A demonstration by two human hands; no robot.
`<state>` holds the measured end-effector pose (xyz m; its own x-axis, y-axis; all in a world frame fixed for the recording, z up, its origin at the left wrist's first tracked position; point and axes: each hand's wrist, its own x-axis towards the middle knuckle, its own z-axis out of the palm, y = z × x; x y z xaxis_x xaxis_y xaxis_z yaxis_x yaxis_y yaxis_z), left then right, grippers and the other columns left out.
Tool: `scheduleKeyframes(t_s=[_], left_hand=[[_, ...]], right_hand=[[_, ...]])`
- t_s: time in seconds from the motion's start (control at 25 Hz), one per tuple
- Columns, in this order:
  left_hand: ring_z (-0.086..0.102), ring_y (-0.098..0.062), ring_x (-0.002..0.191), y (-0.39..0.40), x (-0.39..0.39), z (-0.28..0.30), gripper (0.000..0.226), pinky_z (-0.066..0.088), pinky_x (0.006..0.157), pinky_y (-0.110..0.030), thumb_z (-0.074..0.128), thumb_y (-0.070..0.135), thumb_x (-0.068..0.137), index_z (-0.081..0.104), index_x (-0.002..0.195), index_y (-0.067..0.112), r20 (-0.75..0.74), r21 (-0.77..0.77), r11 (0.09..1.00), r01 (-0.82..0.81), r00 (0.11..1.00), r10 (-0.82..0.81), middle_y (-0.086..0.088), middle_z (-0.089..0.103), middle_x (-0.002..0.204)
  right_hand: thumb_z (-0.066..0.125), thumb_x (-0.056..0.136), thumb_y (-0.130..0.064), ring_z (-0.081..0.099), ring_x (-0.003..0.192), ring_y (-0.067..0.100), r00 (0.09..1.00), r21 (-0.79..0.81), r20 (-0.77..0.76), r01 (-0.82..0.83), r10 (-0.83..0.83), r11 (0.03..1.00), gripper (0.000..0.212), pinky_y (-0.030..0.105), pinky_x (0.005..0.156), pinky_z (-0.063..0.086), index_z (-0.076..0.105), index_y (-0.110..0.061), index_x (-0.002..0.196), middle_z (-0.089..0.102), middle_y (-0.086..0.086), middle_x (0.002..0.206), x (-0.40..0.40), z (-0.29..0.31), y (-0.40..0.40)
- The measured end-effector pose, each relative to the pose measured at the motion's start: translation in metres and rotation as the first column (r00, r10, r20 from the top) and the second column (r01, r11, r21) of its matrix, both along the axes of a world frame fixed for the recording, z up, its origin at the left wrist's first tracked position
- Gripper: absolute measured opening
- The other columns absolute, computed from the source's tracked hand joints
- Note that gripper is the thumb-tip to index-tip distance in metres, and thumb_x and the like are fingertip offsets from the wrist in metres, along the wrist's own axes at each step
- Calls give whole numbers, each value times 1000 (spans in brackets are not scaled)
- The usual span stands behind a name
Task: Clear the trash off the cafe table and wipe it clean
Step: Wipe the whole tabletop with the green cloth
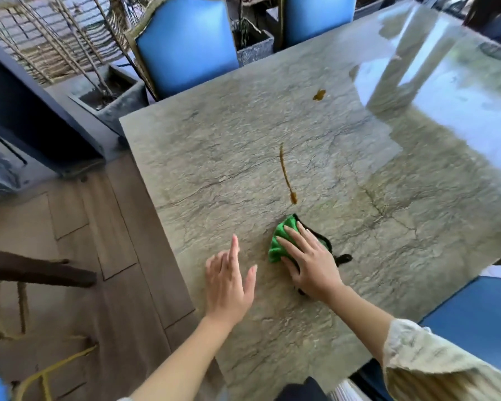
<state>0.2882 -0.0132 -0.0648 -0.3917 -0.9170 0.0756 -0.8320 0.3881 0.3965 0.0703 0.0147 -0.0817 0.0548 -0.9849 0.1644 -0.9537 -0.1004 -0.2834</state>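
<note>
On the left is a wood floor [70,285] and a grey plant pot [110,99]. A blue chair [185,44] stands at the far side of the stone worktop [229,157]. The left hand [229,285] hangs just over the worktop with its fingers straight, holding nothing. Next to it, the right hand [310,261] lies flat and presses down on a green cloth [281,235] with a black edge. Just past the cloth is a long brown streak [285,172] of spilled stuff. Farther back is a small brown blob [319,94]. The far right of the worktop looks shiny
</note>
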Motion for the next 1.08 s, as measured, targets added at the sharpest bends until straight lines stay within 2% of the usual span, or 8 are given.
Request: scheduleKeyframes(t_s=[0.08, 0.16, 0.24, 0.32, 0.56, 0.76, 0.96, 1.08], left_hand=[[48, -23, 121, -22, 10, -1, 67, 31, 107, -45, 34, 50, 96, 21, 150, 12, 46, 0, 994, 110, 993, -110, -3, 52, 131], [36, -25, 137, -40, 19, -2, 61, 22, 113, -48, 25, 54, 98, 32, 147, 17, 135, 4, 970, 243, 961, -242, -3, 41, 147], [21, -23, 146, -48, 26, -5, 60, 17, 115, -51, 22, 54, 98, 40, 143, 19, 194, 15, 926, 377, 907, -373, 1, 30, 155], [12, -22, 148, -50, 31, -7, 60, 17, 115, -53, 24, 54, 98, 37, 146, 19, 231, 25, 898, 440, 871, -434, 4, 25, 157], [9, -22, 148, -51, 34, -10, 62, 17, 115, -53, 37, 51, 96, 30, 149, 19, 242, 45, 891, 453, 860, -449, 5, 20, 158], [7, -19, 149, -51, 33, -10, 62, 10, 118, -51, 33, 53, 95, 30, 148, 21, 230, 35, 902, 430, 875, -426, 6, 21, 158], [7, -18, 148, -50, 33, -12, 62, 11, 118, -51, 36, 52, 93, 33, 148, 22, 196, 14, 904, 426, 886, -421, 6, 22, 157], [2, -18, 149, -50, 34, -12, 62, 6, 119, -50, 33, 52, 95, 27, 150, 23, 213, 36, 899, 436, 876, -433, 7, 16, 159]], right_hand=[[49, 93, -38, 35, 140, 28, 998, 8, -46, -43, 44, 999, 43, 42, 113, 33, 55, -24, 133, 47, 2, 145, -16, -1, 3], [45, 92, -38, 37, 138, 30, 957, 6, -30, 290, -290, 957, 44, 45, 110, 36, 56, -22, 131, 49, 5, 143, -19, -1, 2], [44, 90, -33, 38, 136, 36, 739, 13, 14, 673, -673, 740, 45, 48, 108, 36, 57, -17, 130, 50, 12, 141, 4, 1, -3], [48, 88, -29, 38, 135, 40, 601, 9, 44, 799, -798, 602, 46, 48, 110, 34, 58, -13, 130, 50, 15, 140, 42, 3, -12], [49, 89, -35, 36, 139, 30, 890, -18, -50, 452, -453, 892, 47, 43, 113, 32, 54, -23, 134, 46, 4, 145, 66, 0, 7], [40, 89, -37, 40, 134, 37, 501, 19, -28, 866, -865, 500, 48, 48, 108, 34, 58, -19, 131, 50, 13, 141, 66, 6, 18], [44, 93, -38, 34, 140, 29, 901, -1, -66, 430, -429, 903, 46, 44, 114, 29, 52, -25, 135, 45, 3, 146, 69, 3, 54], [44, 92, -38, 37, 138, 29, 804, 15, -61, 594, -592, 805, 45, 44, 113, 32, 54, -23, 134, 47, 5, 145, 66, 2, 71]])
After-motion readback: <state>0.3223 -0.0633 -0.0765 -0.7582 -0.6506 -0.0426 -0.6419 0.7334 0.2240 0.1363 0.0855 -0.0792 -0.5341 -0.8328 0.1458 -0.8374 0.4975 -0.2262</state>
